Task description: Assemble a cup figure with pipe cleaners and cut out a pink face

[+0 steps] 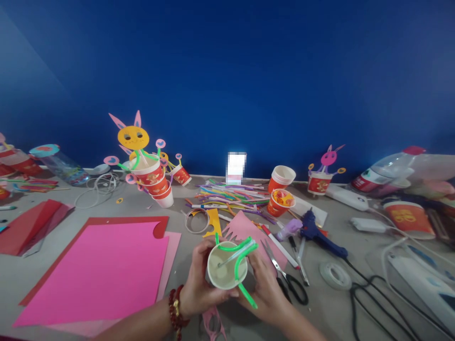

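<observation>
A paper cup (217, 279), its mouth tilted up at me, is held between my two hands over the front of the table. Bright green pipe cleaners (243, 265) pass through its sides, and a clear straw-like stick (236, 253) rises from inside it. My left hand (199, 279) wraps the cup's left side, with a red bead bracelet on that wrist. On the other side, my right hand (261, 279) grips the cup, its fingers partly hidden behind it. Beneath the hands lies a pink scissors-like tool (213, 324), partly covered.
Black-handled scissors (280, 270) lie right of my hands, near a blue glue gun (316, 234) and clear tape (335, 275). Pink paper sheets (103, 270) spread left. Behind stand a stacked-cup rabbit figure (149, 175), many pipe cleaners (231, 194) and stacked cups (280, 177).
</observation>
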The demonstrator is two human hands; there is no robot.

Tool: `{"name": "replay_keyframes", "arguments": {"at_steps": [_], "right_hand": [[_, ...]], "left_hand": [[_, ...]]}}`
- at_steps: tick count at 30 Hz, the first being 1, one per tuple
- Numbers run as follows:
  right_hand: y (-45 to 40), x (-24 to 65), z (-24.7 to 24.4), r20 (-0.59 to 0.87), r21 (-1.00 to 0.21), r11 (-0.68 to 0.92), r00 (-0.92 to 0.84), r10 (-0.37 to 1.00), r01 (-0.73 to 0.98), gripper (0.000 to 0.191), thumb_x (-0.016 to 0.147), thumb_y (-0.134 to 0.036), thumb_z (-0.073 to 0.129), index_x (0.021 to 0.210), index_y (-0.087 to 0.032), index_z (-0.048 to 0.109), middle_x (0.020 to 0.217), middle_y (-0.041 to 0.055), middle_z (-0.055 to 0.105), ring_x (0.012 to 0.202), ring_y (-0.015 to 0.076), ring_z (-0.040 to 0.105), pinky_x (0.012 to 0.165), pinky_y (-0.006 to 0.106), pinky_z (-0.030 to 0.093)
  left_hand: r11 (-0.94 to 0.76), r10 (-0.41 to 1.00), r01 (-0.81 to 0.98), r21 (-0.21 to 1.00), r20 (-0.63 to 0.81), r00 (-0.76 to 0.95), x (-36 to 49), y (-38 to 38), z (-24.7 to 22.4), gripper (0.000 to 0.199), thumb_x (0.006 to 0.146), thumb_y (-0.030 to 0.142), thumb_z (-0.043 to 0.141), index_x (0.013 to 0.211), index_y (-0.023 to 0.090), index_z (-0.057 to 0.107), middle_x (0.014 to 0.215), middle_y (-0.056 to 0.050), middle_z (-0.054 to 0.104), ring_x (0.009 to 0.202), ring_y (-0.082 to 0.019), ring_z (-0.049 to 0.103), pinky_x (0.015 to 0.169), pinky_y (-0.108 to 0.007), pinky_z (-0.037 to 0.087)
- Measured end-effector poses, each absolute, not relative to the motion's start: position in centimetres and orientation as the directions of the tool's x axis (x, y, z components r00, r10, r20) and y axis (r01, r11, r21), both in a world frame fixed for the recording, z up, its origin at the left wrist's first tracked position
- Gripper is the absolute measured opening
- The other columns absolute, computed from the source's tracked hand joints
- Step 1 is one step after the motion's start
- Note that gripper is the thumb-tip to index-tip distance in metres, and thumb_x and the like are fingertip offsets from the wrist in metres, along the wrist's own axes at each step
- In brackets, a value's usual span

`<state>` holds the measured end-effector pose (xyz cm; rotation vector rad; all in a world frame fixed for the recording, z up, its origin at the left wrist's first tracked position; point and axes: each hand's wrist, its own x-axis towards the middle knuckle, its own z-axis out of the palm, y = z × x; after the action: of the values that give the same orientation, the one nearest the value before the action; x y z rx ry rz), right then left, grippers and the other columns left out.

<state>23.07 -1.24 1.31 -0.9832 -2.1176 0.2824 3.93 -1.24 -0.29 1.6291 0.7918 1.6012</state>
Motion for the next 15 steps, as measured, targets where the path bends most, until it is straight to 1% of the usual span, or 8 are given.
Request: {"name": "replay_keyframes", "arguments": {"at_steps": [2,8,12,15], "right_hand": [[-1.2,23.3,1.1,0.541,-0.488,0.677,-0.418,0.73,0.552,0.072,0.092,-0.054,0.056,0.148,-0.017,0.03,0.133,0.0221,0.06,0.122,0.0383,0.061,0.094,0.05,0.056],[-1.1,23.6,0.7,0.521,-0.49,0.67,-0.428,0.738,0.558,0.077,0.09,-0.052,0.06,0.15,-0.017,0.027,0.139,0.0235,0.056,0.126,0.04,0.057,0.096,0.052,0.055],[-1.1,23.3,1.2,0.517,-0.523,0.67,-0.429,0.74,0.526,0.075,0.089,-0.047,0.062,0.15,-0.018,0.029,0.137,0.0211,0.058,0.127,0.0377,0.057,0.099,0.05,0.053],[-1.0,23.1,1.9,0.506,-0.549,0.672,-0.442,0.741,0.497,0.071,0.088,-0.038,0.063,0.149,-0.019,0.031,0.138,0.0183,0.058,0.128,0.0348,0.056,0.104,0.048,0.05]], "left_hand": [[-0.561,0.824,-0.064,0.825,0.564,0.05,3.9,-1.2,-0.3,0.09,0.067,0.057,0.085,0.138,0.027,0.038,0.126,-0.011,0.051,0.118,-0.034,0.056,0.099,-0.05,0.049],[-0.55,0.827,-0.094,0.83,0.557,0.079,4.1,-1.3,-0.3,0.087,0.07,0.043,0.086,0.139,0.028,0.035,0.13,-0.012,0.053,0.121,-0.034,0.057,0.102,-0.05,0.048],[-0.532,0.833,-0.114,0.839,0.543,0.108,3.9,-1.4,0.0,0.088,0.071,0.044,0.085,0.141,0.027,0.034,0.134,-0.013,0.051,0.124,-0.035,0.055,0.104,-0.052,0.046],[-0.516,0.833,-0.109,0.85,0.527,0.168,3.5,-1.6,0.8,0.077,0.081,0.043,0.075,0.142,0.025,0.032,0.137,-0.014,0.047,0.127,-0.034,0.051,0.106,-0.052,0.043]]}}
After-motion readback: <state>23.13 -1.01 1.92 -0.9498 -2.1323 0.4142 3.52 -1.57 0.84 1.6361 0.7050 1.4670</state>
